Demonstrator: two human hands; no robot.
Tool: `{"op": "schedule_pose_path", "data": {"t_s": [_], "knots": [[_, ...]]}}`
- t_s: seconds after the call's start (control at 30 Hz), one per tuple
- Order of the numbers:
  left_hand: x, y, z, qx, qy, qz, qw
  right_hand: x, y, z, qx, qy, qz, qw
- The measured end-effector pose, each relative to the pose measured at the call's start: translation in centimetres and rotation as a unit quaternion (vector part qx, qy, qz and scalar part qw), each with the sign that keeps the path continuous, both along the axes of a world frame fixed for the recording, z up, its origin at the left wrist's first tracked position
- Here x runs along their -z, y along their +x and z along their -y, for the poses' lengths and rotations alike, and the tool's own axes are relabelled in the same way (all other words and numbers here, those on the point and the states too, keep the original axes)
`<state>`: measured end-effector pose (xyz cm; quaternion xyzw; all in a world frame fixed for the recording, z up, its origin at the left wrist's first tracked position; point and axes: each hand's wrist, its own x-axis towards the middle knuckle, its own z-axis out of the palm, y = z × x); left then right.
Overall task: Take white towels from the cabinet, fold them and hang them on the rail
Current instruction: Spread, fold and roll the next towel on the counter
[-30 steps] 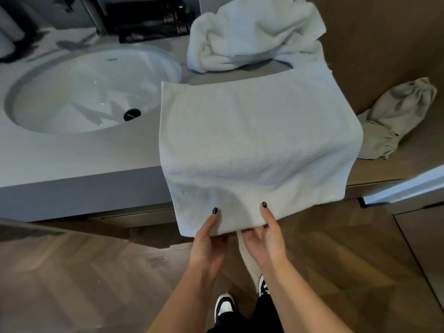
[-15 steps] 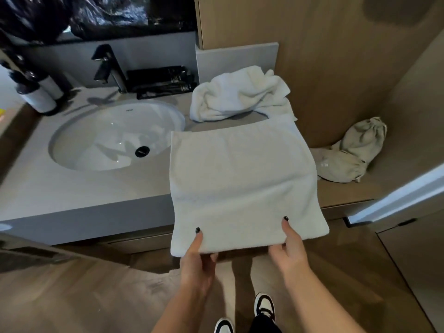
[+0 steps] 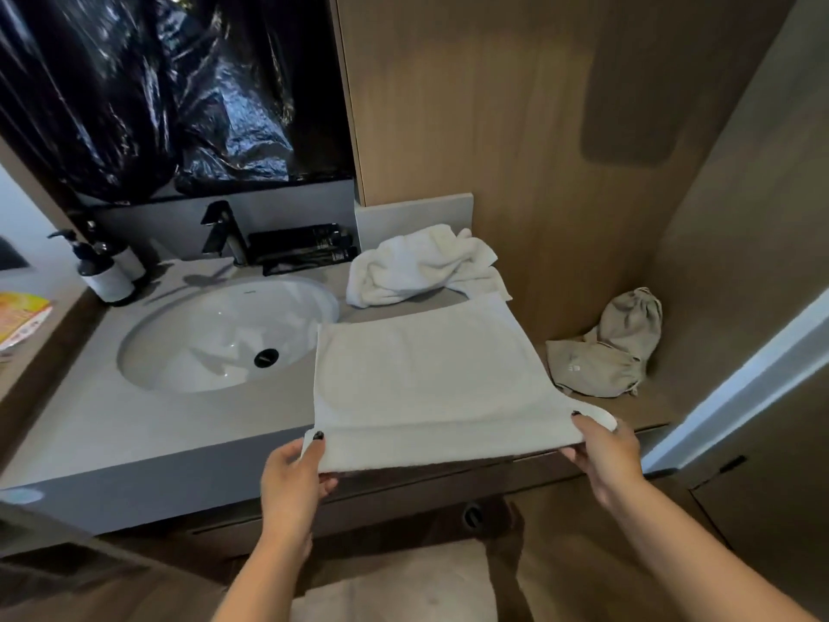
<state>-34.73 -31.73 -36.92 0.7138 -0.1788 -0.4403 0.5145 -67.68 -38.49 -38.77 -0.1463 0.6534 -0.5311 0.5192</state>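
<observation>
Head view. Landmark: the oval sink, set in a grey counter.

A folded white towel is held flat and roughly level to the right of the sink, its far edge over the counter and its near edge past the counter's front. The left hand pinches the near left corner, thumb on top and fingers underneath. The right hand pinches the near right corner in the same manner.

A second white towel, crumpled, lies on the counter behind and to the right of the sink, just beyond the held towel. A beige cloth bag sits further right on a wooden ledge. A black faucet stands behind the sink. Pump bottles stand to its left rear.
</observation>
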Motion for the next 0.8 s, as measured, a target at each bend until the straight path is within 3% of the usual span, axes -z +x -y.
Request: {"op": "schedule_pose_path", "data": {"t_s": [0.13,0.33,0.43,0.6,0.7,0.8], "knots": [[-3.1,1.5,1.3,0.036,-0.059,0.055,0.996,-4.3,-1.1,1.3,-0.105,-0.023,-0.152,0.983],[-6.8,4.7,4.2,0.100,-0.097,-0.002,0.990,-9.4,-2.4,4.8,-0.286,-0.079,-0.142,0.944],[-8.8,6.3,5.5,0.183,-0.102,0.067,0.976,-11.4,-3.0,6.4,-0.378,-0.114,-0.227,0.890],[-10.4,7.4,9.3,0.222,-0.047,0.325,0.918,-13.1,-2.1,11.2,-0.356,-0.126,-0.443,0.813],[-10.6,8.3,13.1,0.212,-0.029,0.356,0.910,-14.3,-0.9,15.0,-0.344,-0.142,-0.521,0.768],[-11.4,8.6,16.3,0.159,-0.036,0.393,0.905,-16.4,0.7,18.8,-0.310,-0.165,-0.529,0.772]]}}
